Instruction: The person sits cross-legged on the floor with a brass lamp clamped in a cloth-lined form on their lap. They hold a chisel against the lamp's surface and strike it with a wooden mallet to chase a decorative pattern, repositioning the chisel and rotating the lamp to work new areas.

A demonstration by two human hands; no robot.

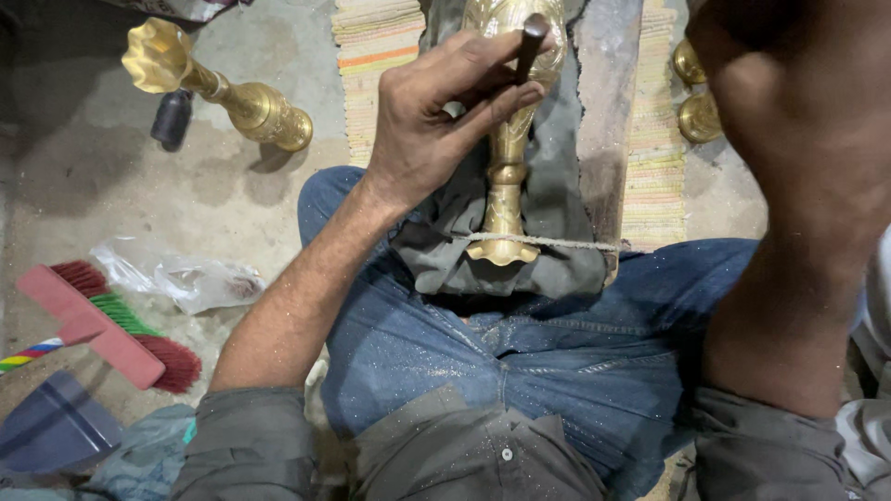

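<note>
Seated on the floor, a person pinches a dark metal punch (531,42) in the fingers (483,70) of the left hand (432,121), its tip set against a brass vase (509,139) lying just beneath on grey cloth (557,199) across the lap. Whether the raised right hand (789,102), blurred and close, is clenched cannot be told. Left of the fingers, well apart, lies a second brass vase (218,83).

shirt: grey-olive, buttoned front, one pale button showing, sleeves rolled above the elbows | trousers: blue denim jeans, dusted with fine glittering specks | forearms: bare | left hand (429,121): no rings or gloves
</note>
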